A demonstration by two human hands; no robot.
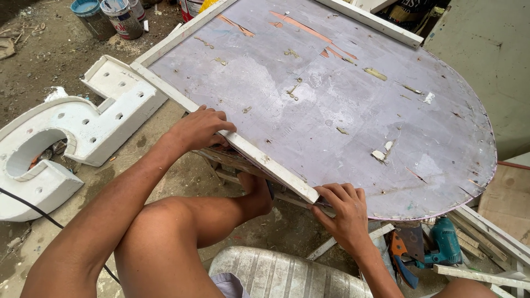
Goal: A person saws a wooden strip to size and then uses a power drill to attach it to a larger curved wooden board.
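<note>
bare knee [165,221] below, both hands' grip, left hand [199,129], right hand [345,212], closed on white edge strip [259,157] of grey panel [342,110]

There is a single view, from a camera worn on the person's head. It looks steeply down and forward over the person's own lap, so the bare knee [165,232] and forearms fill the lower left and run up into the frame. The camera sits close: the left hand [200,128] and right hand [345,212] lie in the middle and lower middle, within arm's reach. The grey panel [331,105] slants across the upper right, cut by the top edge. The dirt floor [33,66] shows at upper left. No second view shares the scene.
</note>
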